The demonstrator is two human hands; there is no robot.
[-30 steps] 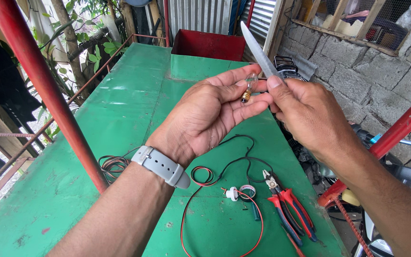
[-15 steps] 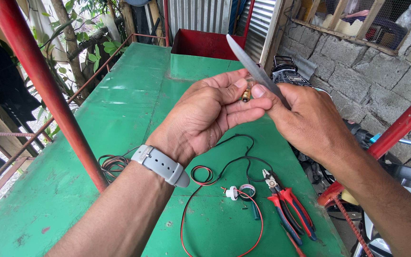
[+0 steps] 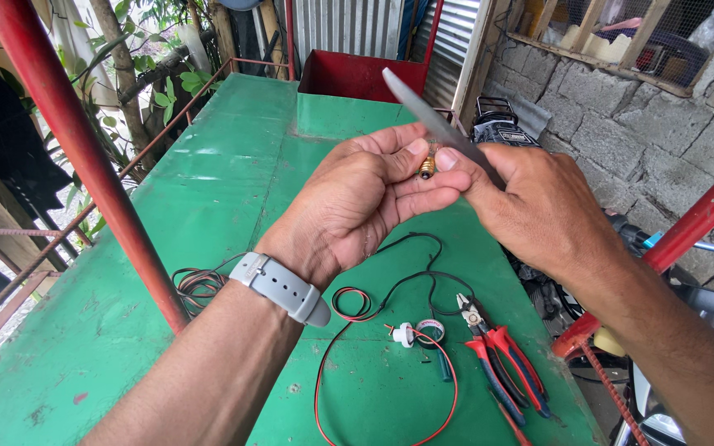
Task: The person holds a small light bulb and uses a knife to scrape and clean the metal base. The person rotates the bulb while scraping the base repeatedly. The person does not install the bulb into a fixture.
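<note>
My left hand [image 3: 365, 198], with a grey watch on the wrist, pinches a small brass-coloured part [image 3: 427, 168] between thumb and fingers, held above the green surface [image 3: 208, 206]. My right hand [image 3: 539, 206] grips a knife whose long grey blade [image 3: 423, 111] points up and to the left, its edge resting against the small part. Both hands meet at the part.
On the green surface below lie red and black wires [image 3: 373, 347], a small white fitting [image 3: 404, 334], a roll of tape [image 3: 430, 331] and red-handled pliers [image 3: 502, 359]. A red post [image 3: 84, 157] rises at left, a red box [image 3: 357, 78] stands far back, a block wall [image 3: 621, 107] at right.
The knife blade has swung leftward and lower, coming to rest against the small part. My left hand has stayed nearly still.
</note>
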